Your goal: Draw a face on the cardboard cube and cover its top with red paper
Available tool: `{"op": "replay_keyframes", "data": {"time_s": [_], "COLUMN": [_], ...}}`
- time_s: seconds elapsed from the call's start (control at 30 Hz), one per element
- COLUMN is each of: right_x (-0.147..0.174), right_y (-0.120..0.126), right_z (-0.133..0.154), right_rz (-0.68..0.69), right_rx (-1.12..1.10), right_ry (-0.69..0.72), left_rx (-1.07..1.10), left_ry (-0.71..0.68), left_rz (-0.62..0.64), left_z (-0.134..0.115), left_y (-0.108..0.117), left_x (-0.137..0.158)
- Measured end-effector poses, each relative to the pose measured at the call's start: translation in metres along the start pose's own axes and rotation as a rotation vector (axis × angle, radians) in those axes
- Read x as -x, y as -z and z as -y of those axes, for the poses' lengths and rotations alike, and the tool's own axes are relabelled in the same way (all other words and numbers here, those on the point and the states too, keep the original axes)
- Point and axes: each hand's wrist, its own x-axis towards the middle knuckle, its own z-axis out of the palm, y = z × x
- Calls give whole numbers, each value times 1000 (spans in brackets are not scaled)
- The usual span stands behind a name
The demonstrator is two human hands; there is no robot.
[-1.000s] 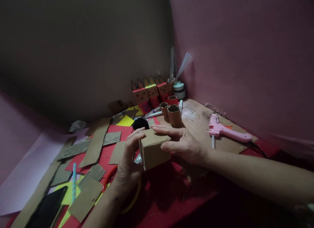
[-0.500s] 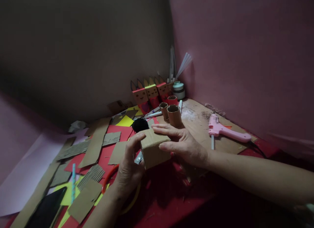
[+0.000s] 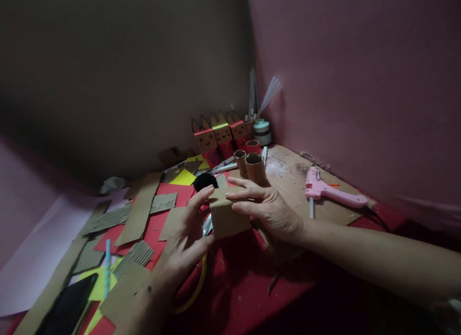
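Spread wider than half a second earlier, the left hand [image 3: 178,251] stands open at the left side of the cardboard box [image 3: 230,220], contact unclear, while the right hand [image 3: 276,212] clasps its top and front above the red tabletop [image 3: 248,296], apparently for steadiness.

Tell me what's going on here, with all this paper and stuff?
Someone is handling a small cardboard box. Their right hand holds its top and front, while the left hand is spread open beside it. A pink glue gun lies to the right, and three little figures with pointy ears stand behind.
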Motion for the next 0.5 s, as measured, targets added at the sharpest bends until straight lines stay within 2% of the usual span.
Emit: {"op": "replay_keyframes", "data": {"time_s": [0.07,0.23,0.5], "right_x": [0,2,4], "right_y": [-2,-6,-5], "right_z": [0,-3,-7], "right_rz": [-18,-21,18], "right_rx": [-1,72,128], "right_ry": [19,58,127], "left_rx": [-23,-335,-364], "left_ry": [-14,-7,25], "left_rz": [-64,-285,-374], "left_z": [-5,-14,-16], "left_y": [-4,-24,-32], "left_x": [0,-1,2]}}
